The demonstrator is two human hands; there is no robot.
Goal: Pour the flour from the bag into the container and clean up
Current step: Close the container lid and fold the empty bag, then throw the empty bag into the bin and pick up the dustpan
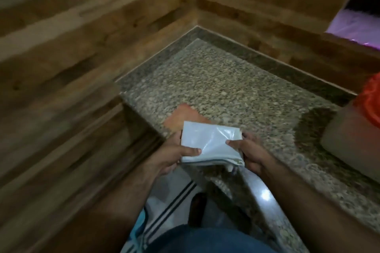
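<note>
A flattened, folded white plastic bag [207, 141] is held over the near corner of the speckled granite counter [226, 80]. My left hand [174, 154] grips its left edge, thumb on top. My right hand [248, 150] grips its right edge, thumb pressed on the top face. The bag looks flat, with several folded layers showing along its near edge. Under it, an orange-brown patch [183, 115] lies on the counter. At the right edge stands a translucent container [353, 137] with an orange lid [370, 98], only partly in frame.
Wood-patterned tile walls [82, 57] close in the counter's left and far sides. A window or screen with purple light [357, 16] sits at the top right. Below the counter's front edge are a tiled floor, a striped mat [176, 197] and my dark shoe [197, 207].
</note>
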